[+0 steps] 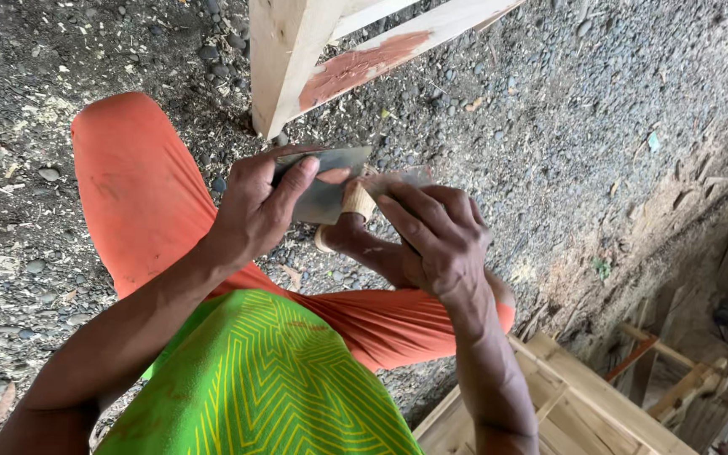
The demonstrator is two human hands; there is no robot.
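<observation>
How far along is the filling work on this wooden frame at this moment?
Done: one reddish-brown filler patch shows on a rail of the pale wooden frame. In hand: the left hand holds a flat metal scraper blade and the right hand a wooden-handled putty knife, blades together. Left: the other visible wood looks bare.

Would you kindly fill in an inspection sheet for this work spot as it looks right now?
Surface: grey gravel ground strewn with wood chips.
Job's things: flat grey metal blade smeared with reddish-brown paste, against a second grey metal blade with a pale wooden handle.
Clutter: dry leaves, small stones.
Grips: left hand pinches the flat blade; right hand is closed on the handled one.
Cables: nothing seen.
Surroundings: pale wooden frame with a reddish-brown patch; light timber pieces at lower right.
</observation>
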